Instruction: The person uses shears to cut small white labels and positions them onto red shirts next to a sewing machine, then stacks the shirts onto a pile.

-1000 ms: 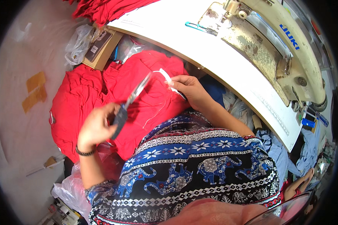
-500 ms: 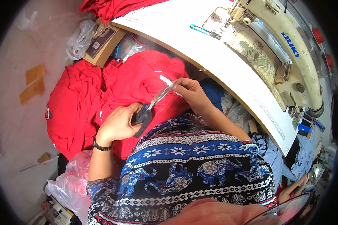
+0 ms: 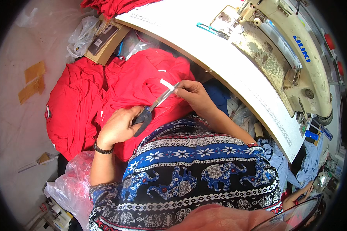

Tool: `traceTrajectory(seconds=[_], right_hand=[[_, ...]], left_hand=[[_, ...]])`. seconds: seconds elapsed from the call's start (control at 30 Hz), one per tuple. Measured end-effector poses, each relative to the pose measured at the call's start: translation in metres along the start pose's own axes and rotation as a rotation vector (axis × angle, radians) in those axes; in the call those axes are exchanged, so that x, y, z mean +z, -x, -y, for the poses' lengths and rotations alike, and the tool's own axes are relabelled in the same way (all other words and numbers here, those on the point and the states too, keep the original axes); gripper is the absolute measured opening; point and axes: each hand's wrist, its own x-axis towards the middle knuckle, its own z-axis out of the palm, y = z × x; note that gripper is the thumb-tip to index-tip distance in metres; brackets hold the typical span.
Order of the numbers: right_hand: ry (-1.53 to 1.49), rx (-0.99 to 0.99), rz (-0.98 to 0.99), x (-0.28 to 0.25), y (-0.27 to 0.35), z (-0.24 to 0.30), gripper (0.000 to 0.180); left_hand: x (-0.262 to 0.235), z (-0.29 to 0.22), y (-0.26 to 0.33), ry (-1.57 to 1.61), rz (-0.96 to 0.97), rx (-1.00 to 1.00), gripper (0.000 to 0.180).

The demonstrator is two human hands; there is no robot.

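My left hand (image 3: 117, 125) is wrapped round the dark handles of a pair of scissors (image 3: 160, 99), whose metal blades point up and to the right. At their tips, the thumb and fingers of my right hand (image 3: 196, 97) are pinched together; what they grip is too small to make out. A short white strip (image 3: 165, 83) lies by the blade tips, against the red garment (image 3: 133, 79). That red cloth spreads in loose folds under both hands and over my lap.
A white sewing table (image 3: 235, 65) with a curved-looking edge runs along the right, carrying a sewing machine (image 3: 302, 50) and a small blue tool (image 3: 210, 29). A cardboard box (image 3: 110, 48) stands beyond the red cloth. Another person's arm (image 3: 300, 194) shows at the lower right.
The scissor blades were spread a little and look closer together now. Both hands have shifted only slightly to the left.
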Motion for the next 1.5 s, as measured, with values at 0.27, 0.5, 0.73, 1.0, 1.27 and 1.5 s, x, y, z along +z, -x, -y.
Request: traceTrajectory(seconds=[0.27,0.5,0.73,1.0,1.27,1.5], right_hand=[[-0.285,0.231,-0.031,-0.024,-0.002,-0.012,0.019],[1.063,-0.355,0.137,-0.035,-0.008,-0.026,0.035],[0.451,-0.156,-0.164,-0.051,-0.008,-0.014,0.027],[0.411,-0.427,-0.196,-0.027,-0.016,0.039,0.027],[0.107,-0.906,-0.22,0.004,-0.078,0.144,0.027],[0.45,-1.581,0.143,0.01,-0.05,0.237,0.022]], left_hand=[[-0.048,-0.01,-0.089,-0.006,-0.459,0.001,0.019],[-0.081,-0.055,-0.259,-0.385,-0.555,0.14,0.045],[-0.042,-0.072,-0.146,-0.388,-0.432,0.309,0.046],[0.045,0.001,-0.012,-0.26,-0.561,-0.004,0.024],[-0.112,0.011,0.055,-0.212,-1.63,0.27,0.019],[-0.138,-0.023,0.162,-0.38,-1.897,0.585,0.028]])
